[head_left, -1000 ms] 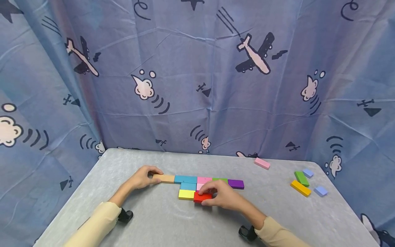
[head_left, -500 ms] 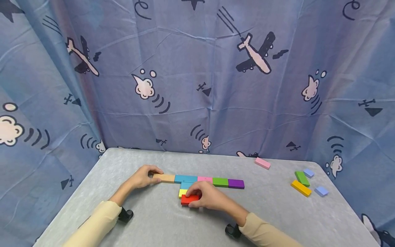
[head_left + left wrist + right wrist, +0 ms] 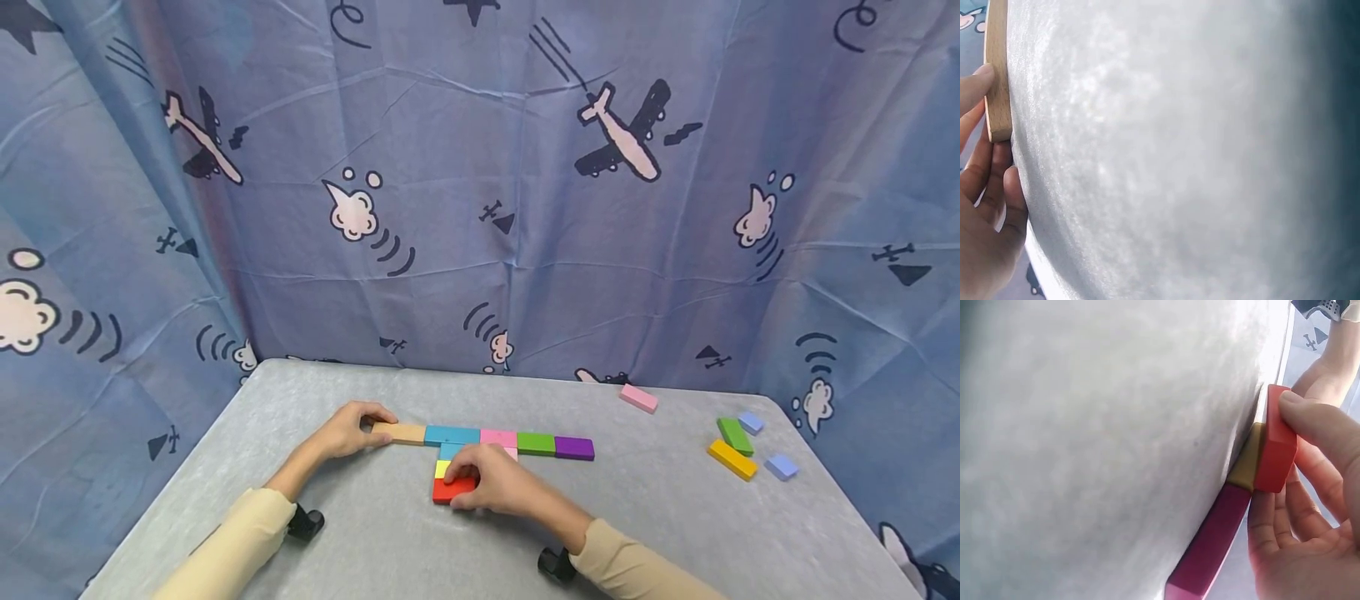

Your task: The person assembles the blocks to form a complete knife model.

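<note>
Head view first: the right hand (image 3: 497,482) has a red block (image 3: 446,491) pinched between thumb and fingers, right along the near side of a yellow block (image 3: 442,469) that's partly hidden by the fingers. Right wrist view backs that up: thumb on one side, fingers on the other, with a magenta block (image 3: 1210,544) right at the end of the yellow block. Can't tell if the red block is sitting flat on the table (image 3: 360,533) or a hair above it.

Left hand (image 3: 347,432) is gripping too, thumb and fingers on the left end of a wood block (image 3: 405,433), and the left wrist view shows the same pinch.

From there a row runs rightward, end to end: long blue block (image 3: 452,435), pink block (image 3: 498,437), green block (image 3: 536,443), purple block (image 3: 573,447). On the near side of the long blue block is a short blue block (image 3: 448,452), between it and the yellow block, plus a bit of a second pink block (image 3: 512,453) poking out past the right hand.

Way off on the right of the grey table: an orange block (image 3: 731,460) and a loose green block (image 3: 734,436) side by side, two pale blue blocks (image 3: 782,467) near them, and a loose pink block (image 3: 638,397) up by the far edge. Behind it all hangs a blue curtain (image 3: 450,125) with cartoon planes.
</note>
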### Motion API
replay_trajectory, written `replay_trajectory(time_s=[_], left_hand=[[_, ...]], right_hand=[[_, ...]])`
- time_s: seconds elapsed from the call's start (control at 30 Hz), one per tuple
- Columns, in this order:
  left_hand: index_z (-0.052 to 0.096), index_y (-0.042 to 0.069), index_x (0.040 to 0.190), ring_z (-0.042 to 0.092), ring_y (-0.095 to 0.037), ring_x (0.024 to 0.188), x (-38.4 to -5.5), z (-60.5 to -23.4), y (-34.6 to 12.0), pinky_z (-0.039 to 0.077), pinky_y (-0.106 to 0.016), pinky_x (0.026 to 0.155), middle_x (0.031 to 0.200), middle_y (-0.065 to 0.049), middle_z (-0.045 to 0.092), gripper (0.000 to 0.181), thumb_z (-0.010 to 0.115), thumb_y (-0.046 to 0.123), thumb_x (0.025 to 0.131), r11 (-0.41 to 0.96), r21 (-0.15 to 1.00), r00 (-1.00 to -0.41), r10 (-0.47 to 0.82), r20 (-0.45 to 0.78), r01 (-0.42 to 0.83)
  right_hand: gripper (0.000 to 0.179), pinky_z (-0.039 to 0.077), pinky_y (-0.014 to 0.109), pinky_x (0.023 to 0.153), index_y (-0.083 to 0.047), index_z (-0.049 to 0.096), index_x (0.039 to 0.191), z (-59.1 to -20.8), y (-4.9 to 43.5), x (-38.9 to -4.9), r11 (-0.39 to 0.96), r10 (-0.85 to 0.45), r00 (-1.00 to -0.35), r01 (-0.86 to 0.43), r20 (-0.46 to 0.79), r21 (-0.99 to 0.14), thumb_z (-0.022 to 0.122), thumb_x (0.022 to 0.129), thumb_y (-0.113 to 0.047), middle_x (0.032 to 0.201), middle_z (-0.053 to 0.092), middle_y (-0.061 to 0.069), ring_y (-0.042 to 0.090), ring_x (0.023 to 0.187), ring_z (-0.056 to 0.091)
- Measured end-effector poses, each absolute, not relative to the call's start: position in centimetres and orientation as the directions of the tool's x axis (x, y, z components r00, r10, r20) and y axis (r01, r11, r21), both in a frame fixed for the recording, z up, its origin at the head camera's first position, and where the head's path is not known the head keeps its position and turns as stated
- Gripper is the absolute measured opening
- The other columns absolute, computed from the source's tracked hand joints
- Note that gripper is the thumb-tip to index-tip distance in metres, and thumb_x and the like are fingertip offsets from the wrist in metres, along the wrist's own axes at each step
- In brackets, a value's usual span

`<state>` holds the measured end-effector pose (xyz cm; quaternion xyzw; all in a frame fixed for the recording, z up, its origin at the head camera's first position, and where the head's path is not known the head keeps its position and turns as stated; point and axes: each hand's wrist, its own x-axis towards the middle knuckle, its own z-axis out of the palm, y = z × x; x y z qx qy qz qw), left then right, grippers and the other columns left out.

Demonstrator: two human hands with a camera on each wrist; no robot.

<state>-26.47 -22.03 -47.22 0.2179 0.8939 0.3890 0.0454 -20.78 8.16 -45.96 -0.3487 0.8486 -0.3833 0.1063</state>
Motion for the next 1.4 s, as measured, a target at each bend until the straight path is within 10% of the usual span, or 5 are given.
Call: replay_trajectory(time_s=[1.4], left_hand=[[0.076,0.005,0.108,0.061,-0.021,0.093,-26.7,-47.6,-22.2,0.049,-0.042,0.084,0.103,-0.002,0.070,0.020,0.080,0.007,0.088,0.594,0.714,-0.895,0.432,0.106,0.371]], right_hand=[[0.027,0.054,0.038,0.085,-0.005,0.073,0.101,-45.0,11.4,-21.8,0.354,-0.672,-0.731,-0.459,0.120,-0.815,0.089,0.079,-0.008,0.098,0.068,0.006,0.026,0.092,0.064]])
